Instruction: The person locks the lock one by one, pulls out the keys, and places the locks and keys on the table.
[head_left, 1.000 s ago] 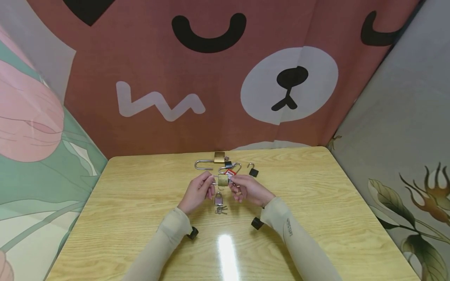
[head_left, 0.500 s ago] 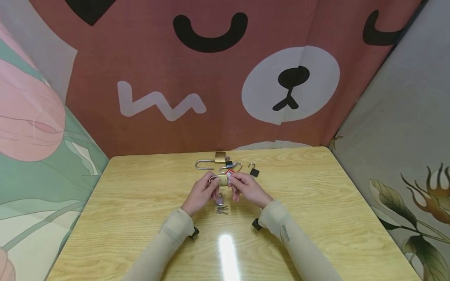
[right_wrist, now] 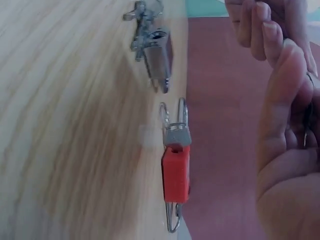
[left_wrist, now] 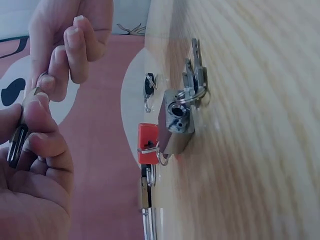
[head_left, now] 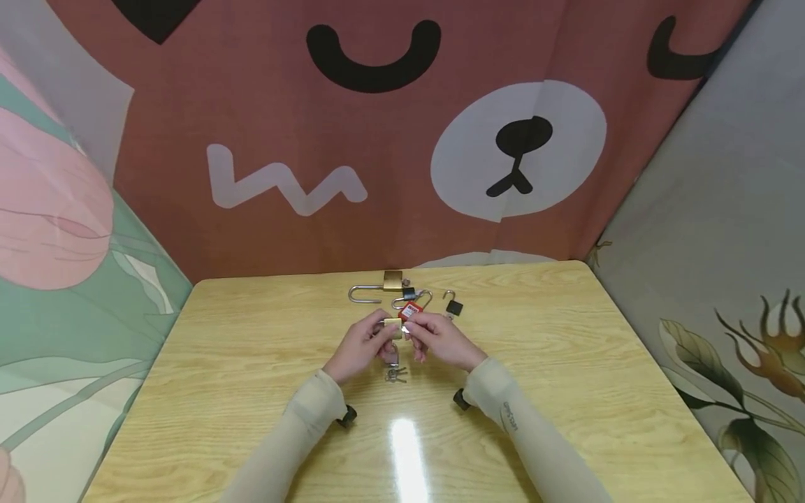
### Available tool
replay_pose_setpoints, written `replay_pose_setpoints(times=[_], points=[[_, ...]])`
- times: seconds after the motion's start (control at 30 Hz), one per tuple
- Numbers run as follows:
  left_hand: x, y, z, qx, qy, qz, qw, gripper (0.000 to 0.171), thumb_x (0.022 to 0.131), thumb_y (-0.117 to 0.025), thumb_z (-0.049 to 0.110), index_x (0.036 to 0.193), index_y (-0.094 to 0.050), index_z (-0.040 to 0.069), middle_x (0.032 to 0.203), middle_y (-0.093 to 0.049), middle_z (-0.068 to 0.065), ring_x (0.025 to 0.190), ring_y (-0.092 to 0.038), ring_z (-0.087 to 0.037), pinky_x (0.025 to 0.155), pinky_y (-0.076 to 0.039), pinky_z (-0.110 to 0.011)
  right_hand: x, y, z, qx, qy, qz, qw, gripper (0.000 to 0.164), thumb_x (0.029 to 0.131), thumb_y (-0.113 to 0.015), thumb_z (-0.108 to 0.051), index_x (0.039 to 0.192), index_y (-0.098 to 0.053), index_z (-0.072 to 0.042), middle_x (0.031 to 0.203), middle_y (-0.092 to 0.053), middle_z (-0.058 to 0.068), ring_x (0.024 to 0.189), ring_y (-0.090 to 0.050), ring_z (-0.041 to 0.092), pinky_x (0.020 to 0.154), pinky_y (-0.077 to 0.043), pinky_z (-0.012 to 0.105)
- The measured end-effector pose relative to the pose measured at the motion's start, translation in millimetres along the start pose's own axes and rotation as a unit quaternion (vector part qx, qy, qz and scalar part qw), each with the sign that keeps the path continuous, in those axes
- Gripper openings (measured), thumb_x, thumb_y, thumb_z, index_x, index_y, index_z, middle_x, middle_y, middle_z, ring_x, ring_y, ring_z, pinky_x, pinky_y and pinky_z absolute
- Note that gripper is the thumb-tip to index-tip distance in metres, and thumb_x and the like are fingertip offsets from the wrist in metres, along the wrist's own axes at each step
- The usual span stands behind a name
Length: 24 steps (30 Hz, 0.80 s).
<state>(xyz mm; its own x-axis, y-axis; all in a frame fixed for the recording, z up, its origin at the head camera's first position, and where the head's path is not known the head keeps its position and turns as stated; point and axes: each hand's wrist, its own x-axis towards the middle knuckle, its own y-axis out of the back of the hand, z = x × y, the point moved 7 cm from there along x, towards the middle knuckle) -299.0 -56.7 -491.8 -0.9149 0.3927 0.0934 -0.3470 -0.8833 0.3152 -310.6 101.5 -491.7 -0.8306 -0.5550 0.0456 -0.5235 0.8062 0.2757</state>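
Note:
My left hand (head_left: pixel 358 347) holds a small brass padlock (head_left: pixel 393 324) by its body, thumb on top, above the table. In the left wrist view, its silver shackle (left_wrist: pixel 18 146) shows beside the curled fingers. My right hand (head_left: pixel 445 342) pinches a small silver key (head_left: pixel 405 328) at the padlock's other end. A metal ring (right_wrist: pixel 311 82) shows by the right thumb in the right wrist view; how deep the key sits is hidden. Below the hands lies a silver padlock (left_wrist: pixel 177 122) with several keys (head_left: pixel 396 375) on a ring.
Behind the hands lie a red padlock (head_left: pixel 411 309), a dark padlock (head_left: pixel 409 293) and a brass padlock (head_left: pixel 393 281) with a long shackle. A small black padlock (head_left: pixel 454 307) is to their right. The wooden table (head_left: pixel 239 349) ends at a bear-print curtain (head_left: pixel 283 237).
My left fingers have shifted from the shackle onto the brass padlock's body. Both hands have brought it slightly lower and left, uncovering more of the red padlock.

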Motion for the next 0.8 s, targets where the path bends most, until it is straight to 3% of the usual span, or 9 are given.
replay_pose_setpoints(times=[0.17,0.3,0.53,0.8], points=[[-4.0,19.6,3.9,0.019,-0.003,0.029,0.9994,0.022,0.109,-0.054,0.026,0.115,-0.061,0.006,0.082,-0.065,-0.024,0.072,-0.062,-0.04,0.066,-0.058,-0.05,-12.9,35.2,7.1,0.004,-0.022,0.042,0.999,0.034,0.112,-0.047,-0.026,0.097,-0.062,0.0,0.074,-0.062,0.012,0.063,-0.067,0.029,0.062,-0.061,0.051],[-8.3,30.5,6.7,0.028,0.001,0.038,0.9989,0.016,0.109,-0.055,0.025,0.112,-0.061,0.011,0.079,-0.064,-0.018,0.072,-0.061,-0.042,0.065,-0.058,-0.049,-22.1,55.1,15.3,-0.004,-0.039,0.05,0.998,0.04,0.113,-0.046,-0.028,0.102,-0.06,0.008,0.076,-0.062,0.015,0.067,-0.068,0.033,0.065,-0.062,0.051],[-8.8,26.1,12.5,0.019,-0.008,0.03,0.9993,0.016,0.109,-0.055,0.025,0.109,-0.061,0.011,0.075,-0.062,-0.005,0.066,-0.06,-0.025,0.064,-0.058,-0.049,-29.2,58.1,24.1,-0.045,-0.044,0.026,0.998,0.044,0.112,-0.047,-0.029,0.105,-0.06,0.012,0.075,-0.061,0.012,0.064,-0.066,0.025,0.061,-0.06,0.051],[-8.1,19.4,11.2,0.012,-0.007,0.029,0.9995,0.011,0.109,-0.055,0.023,0.108,-0.061,0.013,0.076,-0.063,-0.006,0.067,-0.06,-0.025,0.067,-0.058,-0.055,-33.3,53.6,31.0,-0.146,-0.055,0.004,0.988,0.031,0.111,-0.052,-0.025,0.104,-0.071,-0.002,0.076,-0.061,0.009,0.058,-0.05,0.013,0.051,-0.046,0.027]])
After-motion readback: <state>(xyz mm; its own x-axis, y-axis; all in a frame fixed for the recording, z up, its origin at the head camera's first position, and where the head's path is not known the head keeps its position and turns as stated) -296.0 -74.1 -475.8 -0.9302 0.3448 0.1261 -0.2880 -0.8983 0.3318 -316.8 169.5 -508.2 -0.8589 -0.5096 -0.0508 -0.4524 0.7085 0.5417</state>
